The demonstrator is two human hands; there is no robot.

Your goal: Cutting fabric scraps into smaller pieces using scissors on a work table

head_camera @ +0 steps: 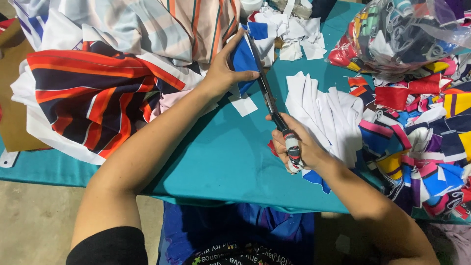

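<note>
While the left hand [223,73] pinches a blue and white fabric piece [245,59] between thumb and fingers, the scissors [267,91] cut along its right edge. That piece stands near the far edge of the table [225,157], about midway across, held upright off the teal cover. The scissors' long axis runs from the near right, where the right hand [294,147] is, up toward the far left, with the blades pointing away from the person and lying against the fabric. The right hand's grip is closed around the taped handles, fingers curled tight. Of the two, the left hand is the nearer to the fabric, touching it; the right reaches it only through the blades. Just right of the scissors lies a stack of white pieces [324,113]. Striped cloth [93,98] is heaped toward the left edge, and colourful scraps [422,137] cover the right edge under a clear bag [402,34].
</note>
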